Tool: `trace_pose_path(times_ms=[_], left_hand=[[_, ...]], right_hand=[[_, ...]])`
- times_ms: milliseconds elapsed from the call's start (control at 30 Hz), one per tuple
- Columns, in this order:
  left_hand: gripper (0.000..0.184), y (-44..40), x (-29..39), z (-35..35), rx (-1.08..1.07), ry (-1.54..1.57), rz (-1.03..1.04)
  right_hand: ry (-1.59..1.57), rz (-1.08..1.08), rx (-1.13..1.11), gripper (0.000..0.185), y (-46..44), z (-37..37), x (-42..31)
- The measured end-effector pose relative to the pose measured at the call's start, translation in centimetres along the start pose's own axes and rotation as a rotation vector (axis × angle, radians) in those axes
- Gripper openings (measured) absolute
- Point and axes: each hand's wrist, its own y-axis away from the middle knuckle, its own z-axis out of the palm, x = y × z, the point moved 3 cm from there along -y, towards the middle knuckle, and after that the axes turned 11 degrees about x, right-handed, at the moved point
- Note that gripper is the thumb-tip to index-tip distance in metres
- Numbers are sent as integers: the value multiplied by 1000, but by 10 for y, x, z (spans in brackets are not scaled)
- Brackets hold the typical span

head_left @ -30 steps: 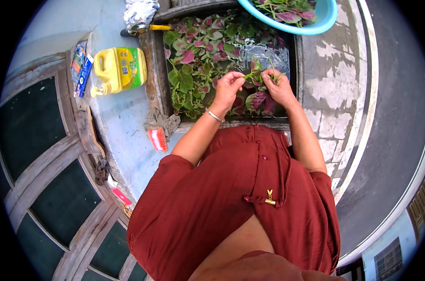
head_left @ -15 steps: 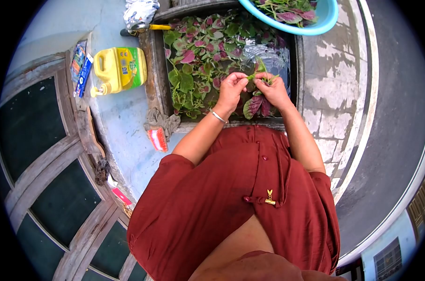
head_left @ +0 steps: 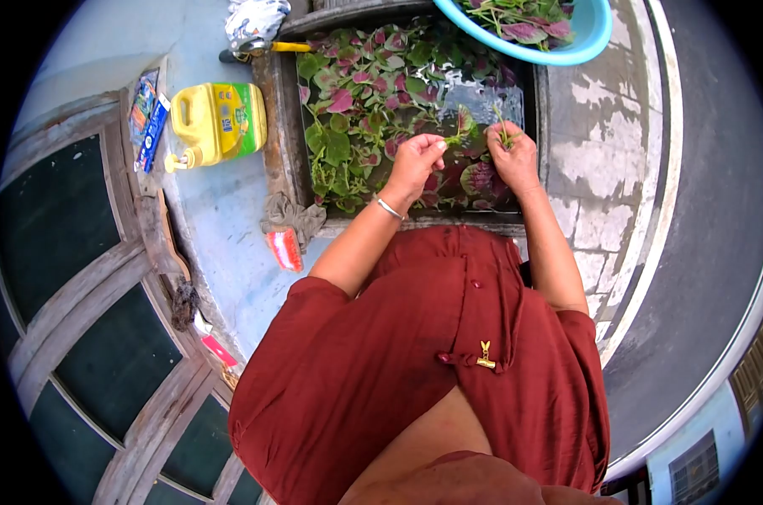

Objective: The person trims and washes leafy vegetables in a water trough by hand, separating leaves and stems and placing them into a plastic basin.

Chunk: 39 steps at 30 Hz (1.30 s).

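Observation:
Over a sink of water, my left hand (head_left: 415,168), a silver bangle at its wrist, pinches a small green leafy sprig (head_left: 465,124) between thumb and fingertips. To its right, my right hand (head_left: 514,158) is closed on thin green stems (head_left: 505,133) that stick up past the fingers. A large purple-and-green leaf (head_left: 480,178) lies just left of that hand; whether it hangs from the stems or floats, I cannot tell. Many purple-and-green leafy greens (head_left: 339,101) float in the sink (head_left: 533,93), mostly on the left.
A light blue basin (head_left: 554,55) of the same greens stands at the far right corner. Left of the sink are a yellow jug (head_left: 221,124) with a pump, a grey rag (head_left: 295,215), a red-and-white packet (head_left: 286,249) and a yellow handle (head_left: 290,47).
My hands have moved apart, the right one going right with the stems. The sprig has come away with my left hand, which has barely moved.

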Motion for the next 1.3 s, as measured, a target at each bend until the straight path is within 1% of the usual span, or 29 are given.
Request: trace_pose_path(times_ms=[33,67,100,133,167,233,300,400,533,633,733,800,833,867,900,967,1033,1100,1167,1233,1300], left_hand=[[12,-1,2,-4,-2,1,-1],[11,-2,0,-6,-44,106,-115],[9,-2,-1,-7,-87,209,-230],[9,-2,0,-7,-128,241,-303],[9,-2,1,-7,-129,240,-302],[9,-1,0,-5,-207,283,-359],[9,1,0,-3,-216,287,-358],[9,3,0,-1,-224,303,-363],[9,5,-1,0,-233,340,-398],[10,7,0,4,-233,329,-399],[10,6,-4,7,-214,285,-356],[10,6,-4,6,-203,256,-311],[10,7,-2,4,-187,227,-269],[10,8,-1,0,-149,197,-246],[10,9,0,-4,-153,202,-241],[11,8,-2,-14,-126,81,-193],[12,11,-5,-20,-121,49,-203],[12,15,-10,-26,-69,-56,-227],[13,18,-14,-29,-84,-66,-200],[13,22,-17,-30,-63,-98,-195],[12,25,-22,-32,-56,-105,-193]], right_hand=[[-24,-54,-36,12,-1,-6,-3],[-19,-53,-35,12,-2,-10,-5],[-36,-229,-63,14,-1,-13,-11],[-55,-407,-91,19,0,-15,-19],[-55,-408,-89,19,-1,-16,-24],[6,-438,-224,30,3,-12,-39],[45,-453,-223,29,6,-7,-36],[-19,-400,-200,16,8,1,-30],[-32,-404,-207,15,8,2,-24],[-36,-445,-201,14,9,1,-24],[26,-404,-168,11,10,2,-23],[128,-258,5,9,5,1,-12],[92,-196,69,9,0,-2,-7],[5,-93,40,10,-5,-7,-1],[-81,13,10,11,-8,-14,-3],[-318,123,-30,12,-21,-29,-12],[-496,99,49,10,-41,-53,-40],[-531,-35,213,10,-62,-79,-72],[-487,-182,380,10,-86,-100,-92],[-462,-383,556,11,-112,-110,-109],[-517,-521,647,10,-143,-109,-114]])
